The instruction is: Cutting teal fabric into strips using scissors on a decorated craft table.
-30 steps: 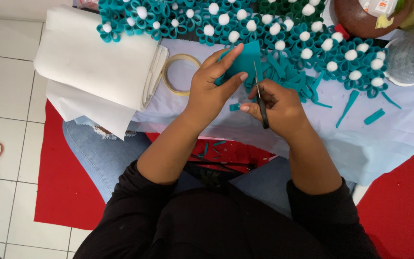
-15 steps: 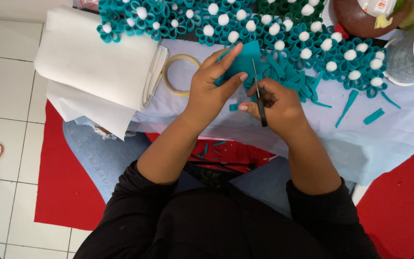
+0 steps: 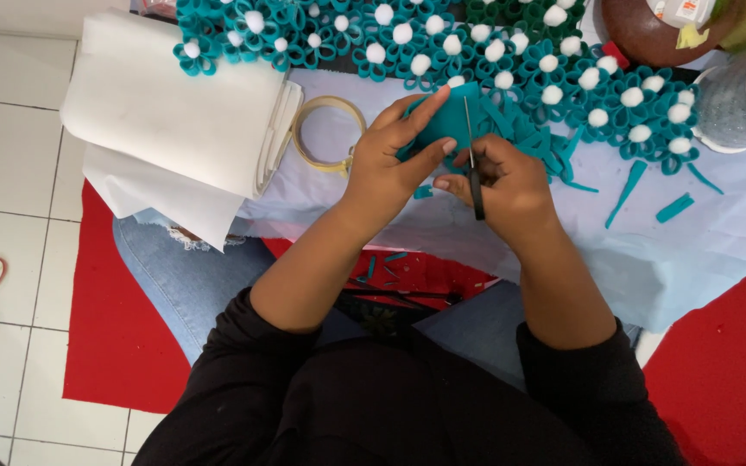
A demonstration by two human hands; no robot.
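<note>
Teal felt (image 3: 444, 121) pinched in left hand (image 3: 390, 164), right hand (image 3: 502, 185) gripping scissors (image 3: 473, 168), blades in the felt. Nothing has shifted over the last second: cut mid-stroke. Tape roll (image 3: 328, 134) just left.

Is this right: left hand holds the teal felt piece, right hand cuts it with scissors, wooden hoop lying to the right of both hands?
Not quite. In the head view the wooden hoop lies to the left of both hands, beside the folded white fabric. The rest holds: left hand holds the teal felt piece, right hand works the scissors.
</note>
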